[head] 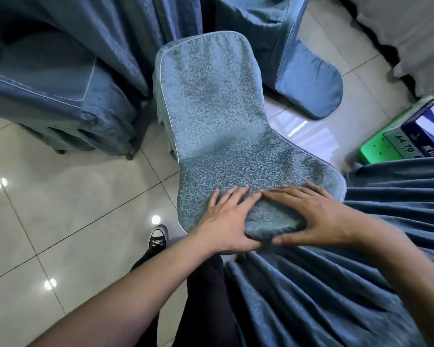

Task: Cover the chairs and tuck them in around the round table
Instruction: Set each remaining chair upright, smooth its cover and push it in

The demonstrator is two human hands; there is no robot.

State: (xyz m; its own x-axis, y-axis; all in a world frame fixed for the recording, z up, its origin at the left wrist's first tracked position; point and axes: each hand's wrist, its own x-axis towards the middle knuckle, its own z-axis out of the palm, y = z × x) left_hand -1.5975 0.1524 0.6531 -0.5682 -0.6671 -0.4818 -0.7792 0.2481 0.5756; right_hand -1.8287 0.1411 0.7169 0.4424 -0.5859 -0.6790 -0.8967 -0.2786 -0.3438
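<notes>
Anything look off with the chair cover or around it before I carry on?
The cover has dark blotches like stains on its upper part, and a lump of bunched cloth between the left hand and right hand. Paper boxes sit on the floor close by, at the right.

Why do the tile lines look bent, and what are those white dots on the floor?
In the head view, the wide-angle lens bows the floor tiles and their straight joints; the white dots are glare from lamps mirrored in the glossy tiles; the chair cover is evenly lit and sharp, and only the frame's edges look stretched.
</notes>
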